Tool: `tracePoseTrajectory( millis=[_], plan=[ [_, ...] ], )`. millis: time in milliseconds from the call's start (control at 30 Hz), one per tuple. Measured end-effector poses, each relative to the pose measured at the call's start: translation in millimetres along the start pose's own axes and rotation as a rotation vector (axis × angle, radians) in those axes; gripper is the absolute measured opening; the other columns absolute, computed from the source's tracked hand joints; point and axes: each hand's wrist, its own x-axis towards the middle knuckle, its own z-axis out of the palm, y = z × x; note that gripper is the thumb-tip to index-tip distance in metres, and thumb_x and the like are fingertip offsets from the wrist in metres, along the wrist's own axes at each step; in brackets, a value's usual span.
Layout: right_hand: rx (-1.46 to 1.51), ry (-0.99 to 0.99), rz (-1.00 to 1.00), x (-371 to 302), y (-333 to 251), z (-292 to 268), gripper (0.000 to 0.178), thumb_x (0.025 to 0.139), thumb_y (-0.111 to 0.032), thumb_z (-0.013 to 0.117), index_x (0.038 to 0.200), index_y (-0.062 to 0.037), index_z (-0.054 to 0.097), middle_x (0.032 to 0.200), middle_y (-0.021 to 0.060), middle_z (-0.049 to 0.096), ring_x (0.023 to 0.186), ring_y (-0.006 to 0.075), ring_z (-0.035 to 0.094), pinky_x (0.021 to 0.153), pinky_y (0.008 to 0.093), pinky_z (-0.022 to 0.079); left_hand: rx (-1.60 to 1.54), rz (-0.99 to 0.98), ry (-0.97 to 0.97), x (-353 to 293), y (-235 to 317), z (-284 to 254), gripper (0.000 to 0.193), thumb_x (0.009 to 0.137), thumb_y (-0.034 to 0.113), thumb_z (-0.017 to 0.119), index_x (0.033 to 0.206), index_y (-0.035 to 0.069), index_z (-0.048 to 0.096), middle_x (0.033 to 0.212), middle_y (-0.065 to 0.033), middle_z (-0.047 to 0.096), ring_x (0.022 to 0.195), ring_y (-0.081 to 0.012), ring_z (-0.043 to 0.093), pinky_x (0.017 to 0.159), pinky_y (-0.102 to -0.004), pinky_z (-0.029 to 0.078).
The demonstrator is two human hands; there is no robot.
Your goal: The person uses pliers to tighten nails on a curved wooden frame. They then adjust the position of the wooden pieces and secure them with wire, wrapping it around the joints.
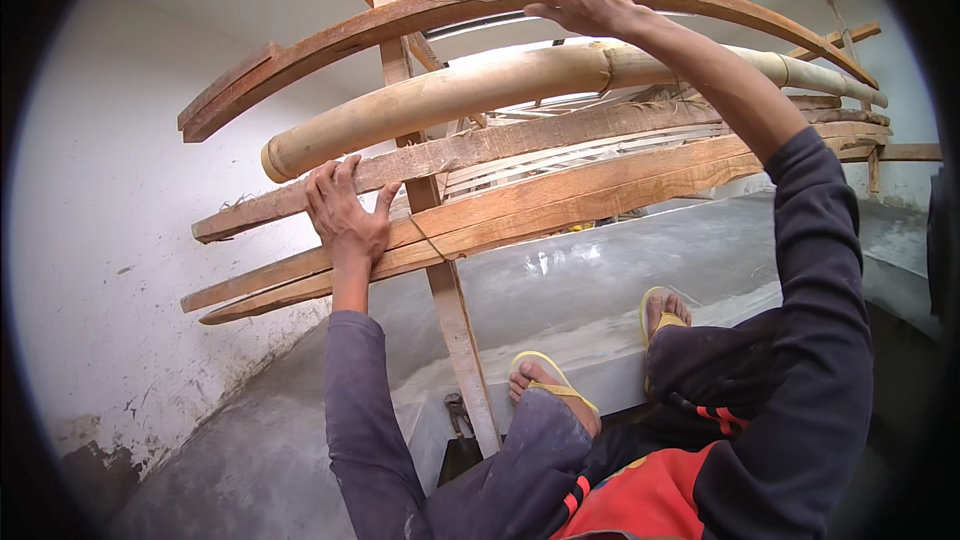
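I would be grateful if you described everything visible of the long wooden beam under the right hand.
The long wooden beam looks reddish-brown and squared-edged. It appears bowed upward, though the fisheye lens may exaggerate this. It runs crosswise above the bamboo pole and passes in front of the upright post. A shorter wooden piece lies alongside its left end. The right hand rests on it near the middle, hiding part of it.

Top beam: wood, fairly smooth, matt. Pole, centre: bamboo, smooth, faint sheen. Middle beam: rough-sawn wood, frayed fibres at left. Planks below: matt wood, grain visible. Wall, left of frame: matt, flaking low down. Ledge: cement-like, smooth, glossy patches. Sleeve, right: wrinkled matt cloth.
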Motion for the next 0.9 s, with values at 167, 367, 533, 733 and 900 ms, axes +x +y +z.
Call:
tracePoseTrajectory(
  millis=[167, 367, 533, 733, 900],
  plan=[
    [-0.018, -0.21, -0.078, -106, 55, -27, 0.066, 0.072, -0.05, 0.072, 0.125, -0.0155, 0.054, 0.105, 0.0043, 0.058, 0.09, 0.0203, 0.062, 0.073, 0.0338, 0.055, -0.029, 0.007, -0.011, 3, 4, 1, 0.061, 0.08, 0.051, 0.065, 0.125, 0.012, 0.051, 0.122, -0.0127, 0.045, 0.123, -0.0328, 0.035, 0.106, -0.047, 0.027],
    [-0.145, -0.38, -0.063, -175, 107, -22, 0.084, 0.062, -0.042, 0.083, 0.129, -0.0138, 0.042, 0.105, 0.01, 0.057, 0.092, 0.0224, 0.063, 0.066, 0.0305, 0.058, -0.041, 0.042, -0.004, 3, 7, 12, 0.059, 0.08, 0.043, 0.068, 0.125, 0.01, 0.05, 0.125, -0.0145, 0.045, 0.124, -0.0346, 0.036, 0.107, -0.0474, 0.026],
    [-0.114, -0.424, 0.044, -170, 111, 0, 0.062, 0.076, -0.028, 0.071, 0.13, -0.0172, 0.042, 0.107, 0.0156, 0.056, 0.09, 0.0287, 0.064, 0.064, 0.0336, 0.058, -0.001, 0.0, -0.022, -1, 9, 3, 0.059, 0.083, 0.044, 0.064, 0.129, 0.011, 0.047, 0.127, -0.0143, 0.044, 0.124, -0.0351, 0.035, 0.107, -0.0469, 0.025],
    [-0.142, -0.365, 0.187, -166, 115, 6, 0.051, 0.083, -0.017, 0.061, 0.132, -0.0183, 0.044, 0.111, 0.0158, 0.056, 0.098, 0.0299, 0.062, 0.076, 0.0365, 0.057, 0.026, 0.012, -0.052, 0, 18, 6, 0.056, 0.085, 0.041, 0.062, 0.13, 0.011, 0.047, 0.128, -0.015, 0.044, 0.124, -0.035, 0.036, 0.105, -0.0476, 0.027],
    [-0.152, -0.378, 0.246, -128, 118, 8, 0.05, 0.083, -0.012, 0.061, 0.13, -0.0169, 0.045, 0.113, 0.0155, 0.056, 0.099, 0.0296, 0.062, 0.078, 0.0364, 0.056, 0.028, -0.004, -0.067, -1, 13, 2, 0.054, 0.086, 0.039, 0.062, 0.13, 0.011, 0.047, 0.128, -0.0156, 0.044, 0.124, -0.0356, 0.036, 0.105, -0.048, 0.027]
  ],
)
